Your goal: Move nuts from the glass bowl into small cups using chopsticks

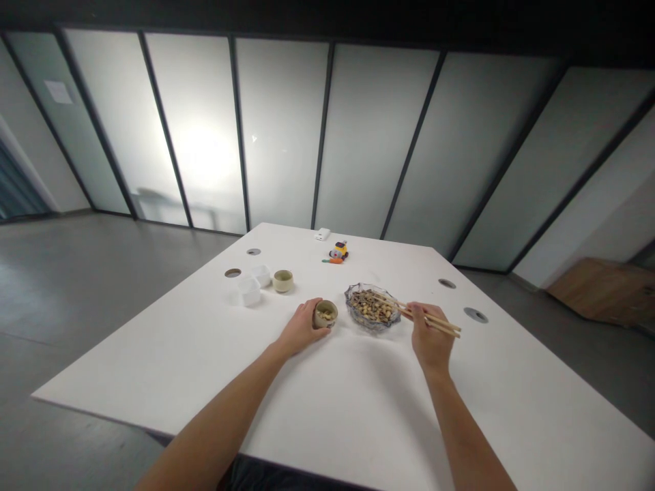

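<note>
1. Chopsticks point(445, 323) sit in the right hand point(432, 341), its fingers curled closed around them, their back ends sticking out past the palm. The forearm behind is cut off below.
2. The left hand point(301, 329) is half curled about a small cup point(327, 324), thumb on the near side, fingers beyond. The palm hides the cup's left side, and I can't tell whether its base touches the white table point(179, 354). A few pale pieces lie inside.
3. Just right of that cup stands a glass bowl point(379, 326) with a wavy rim, holding a mix of dark seeds and pale nuts. The chopsticks' tips reach in over the mix; whether they pinch anything, I can't make out.
4. Farther left are see-through containers point(249, 292), their edges melting into the tabletop, so their number is hard to tell.
5. Just beside them stands a second cup point(282, 286), upright, its bottom mostly hidden.
6. Beyond lie an orange carrot-shaped piece point(336, 261), a yellow-and-grey toy vehicle point(338, 251) and a white object point(322, 234) too small to identify.
7. Frosted panels point(286, 123) stand behind everything.
</note>
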### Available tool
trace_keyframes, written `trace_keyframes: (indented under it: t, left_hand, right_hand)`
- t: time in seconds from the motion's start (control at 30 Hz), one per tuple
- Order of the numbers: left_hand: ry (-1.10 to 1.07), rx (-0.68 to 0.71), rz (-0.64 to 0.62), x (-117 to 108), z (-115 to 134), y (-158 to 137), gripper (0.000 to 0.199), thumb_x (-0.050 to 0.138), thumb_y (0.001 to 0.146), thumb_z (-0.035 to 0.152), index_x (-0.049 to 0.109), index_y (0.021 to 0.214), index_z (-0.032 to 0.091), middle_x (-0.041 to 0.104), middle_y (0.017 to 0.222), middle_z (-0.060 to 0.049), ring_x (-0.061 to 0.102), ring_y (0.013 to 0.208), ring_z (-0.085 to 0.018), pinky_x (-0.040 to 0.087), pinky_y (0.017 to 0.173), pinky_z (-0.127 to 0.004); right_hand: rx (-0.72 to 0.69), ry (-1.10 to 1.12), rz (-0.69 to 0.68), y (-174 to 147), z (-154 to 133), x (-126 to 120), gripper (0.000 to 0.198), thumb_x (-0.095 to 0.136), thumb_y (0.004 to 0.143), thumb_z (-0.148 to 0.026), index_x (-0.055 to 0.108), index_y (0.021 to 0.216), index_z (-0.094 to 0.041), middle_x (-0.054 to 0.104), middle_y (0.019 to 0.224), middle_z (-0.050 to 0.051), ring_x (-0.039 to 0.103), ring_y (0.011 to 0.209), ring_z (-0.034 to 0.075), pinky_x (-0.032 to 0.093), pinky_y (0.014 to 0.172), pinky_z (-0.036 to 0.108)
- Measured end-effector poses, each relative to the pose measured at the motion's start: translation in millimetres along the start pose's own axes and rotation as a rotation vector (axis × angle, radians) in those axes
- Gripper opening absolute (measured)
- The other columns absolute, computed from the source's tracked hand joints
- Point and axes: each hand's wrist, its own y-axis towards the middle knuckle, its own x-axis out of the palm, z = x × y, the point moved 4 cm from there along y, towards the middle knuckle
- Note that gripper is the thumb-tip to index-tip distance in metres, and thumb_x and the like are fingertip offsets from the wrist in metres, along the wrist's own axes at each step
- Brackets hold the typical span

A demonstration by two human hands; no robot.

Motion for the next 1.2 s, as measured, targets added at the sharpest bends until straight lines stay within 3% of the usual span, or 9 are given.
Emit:
trace_keyframes:
  t: [0.13, 0.37, 1.2]
  left_hand:
    - [0.004, -0.01, 0.002, -0.6, 0.0, 0.0, 0.075, 0.084, 0.074, 0.024, 0.056, 0.143, 0.024, 0.064, 0.143, -0.012, 0.059, 0.132, -0.034, 0.046, 0.117, -0.049]
    - [0.005, -0.009, 0.0, -1.0, 1.7, -0.2, 0.074, 0.083, 0.074, 0.025, 0.057, 0.143, 0.023, 0.064, 0.143, -0.012, 0.059, 0.133, -0.034, 0.046, 0.117, -0.049]
    - [0.013, 0.006, 0.002, -0.6, 0.2, 0.6, 0.074, 0.083, 0.074, 0.024, 0.057, 0.143, 0.022, 0.065, 0.142, -0.013, 0.06, 0.131, -0.034, 0.047, 0.116, -0.049]
  right_hand:
    - [-0.032, -0.102, -0.033, 2.8, 9.6, -2.7, 0.057, 0.056, 0.095, -0.073, 0.074, 0.081, -0.021, 0.074, 0.082, 0.008, 0.07, 0.077, 0.025, 0.054, 0.077, 0.039]
    - [-0.139, -0.107, -0.115, -0.8, 1.5, 5.2, 0.061, 0.051, 0.097, -0.076, 0.074, 0.08, -0.023, 0.073, 0.083, 0.007, 0.069, 0.078, 0.023, 0.054, 0.076, 0.038]
    - [-0.133, -0.072, -0.136, 0.5, 4.2, 4.3, 0.059, 0.055, 0.096, -0.073, 0.075, 0.078, -0.021, 0.074, 0.083, 0.008, 0.07, 0.075, 0.022, 0.056, 0.072, 0.036]
